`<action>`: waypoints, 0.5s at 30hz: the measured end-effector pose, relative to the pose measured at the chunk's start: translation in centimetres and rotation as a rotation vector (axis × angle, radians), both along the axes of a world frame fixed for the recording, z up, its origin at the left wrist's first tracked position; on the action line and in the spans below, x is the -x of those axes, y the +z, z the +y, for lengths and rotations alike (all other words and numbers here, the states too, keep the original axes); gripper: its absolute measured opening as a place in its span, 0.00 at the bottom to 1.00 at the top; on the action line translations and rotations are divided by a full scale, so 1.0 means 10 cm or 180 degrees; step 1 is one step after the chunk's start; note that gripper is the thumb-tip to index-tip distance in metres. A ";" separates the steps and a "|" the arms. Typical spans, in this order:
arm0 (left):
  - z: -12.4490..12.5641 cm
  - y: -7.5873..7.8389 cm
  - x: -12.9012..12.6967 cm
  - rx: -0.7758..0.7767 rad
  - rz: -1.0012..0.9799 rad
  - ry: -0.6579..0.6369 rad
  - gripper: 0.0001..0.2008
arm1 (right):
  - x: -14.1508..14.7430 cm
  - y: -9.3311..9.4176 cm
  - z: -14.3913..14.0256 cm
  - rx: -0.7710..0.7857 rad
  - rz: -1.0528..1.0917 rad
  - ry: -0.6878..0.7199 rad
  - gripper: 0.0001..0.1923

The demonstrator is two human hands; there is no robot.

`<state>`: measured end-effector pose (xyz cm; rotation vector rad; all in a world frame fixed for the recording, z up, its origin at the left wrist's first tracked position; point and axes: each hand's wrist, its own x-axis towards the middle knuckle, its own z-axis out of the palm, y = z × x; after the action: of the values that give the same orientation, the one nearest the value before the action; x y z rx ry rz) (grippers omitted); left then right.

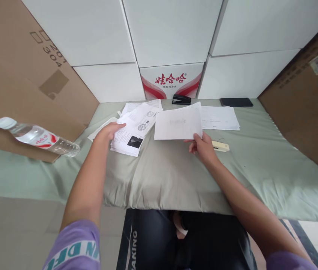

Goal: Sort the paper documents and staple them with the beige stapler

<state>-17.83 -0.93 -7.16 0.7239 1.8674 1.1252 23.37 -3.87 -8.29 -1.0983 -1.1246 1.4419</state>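
My left hand (110, 132) grips the left edge of some printed papers (132, 129) that carry a dark photo and round stamps, the thumb lying on top. My right hand (203, 147) pinches the lower right corner of a white sheet of paper (178, 123) with faint print in its middle. That sheet is tilted up a little, and I cannot tell whether it is one sheet or several. Beside the right hand lies a slim cream-coloured object (220, 146), its near end partly hidden. Further right is a stack of white papers (220, 118), partly covered by the held sheet.
A black stapler (181, 99) and a dark phone (236, 102) lie at the back, before a wall of white boxes (172, 33). Cardboard boxes stand left (20, 82) and right (308, 93). A water bottle (39, 137) is at the left. Green cloth (170, 180) covers the surface.
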 end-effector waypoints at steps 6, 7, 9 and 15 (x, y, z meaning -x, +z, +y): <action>-0.49 -0.13 -0.01 -0.0727 -0.0753 0.0390 0.16 | 0.01 -0.05 0.00 0.0042 0.0101 -0.0037 0.14; -0.54 -0.15 0.02 -0.0894 -0.0769 0.0479 0.17 | 0.01 -0.04 0.01 0.0077 0.0125 -0.0077 0.13; -0.61 -0.17 0.09 -0.1267 -0.0746 0.0629 0.17 | 0.04 0.00 0.06 0.0178 0.0197 -0.0163 0.09; -0.57 -0.12 0.17 -0.2113 -0.0743 0.0920 0.18 | 0.50 0.22 0.60 0.0502 0.0352 -0.0169 0.06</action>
<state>-19.51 -6.65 -8.36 0.6453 1.4208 1.9707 18.37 2.17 -6.10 -1.1341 -0.9102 1.5503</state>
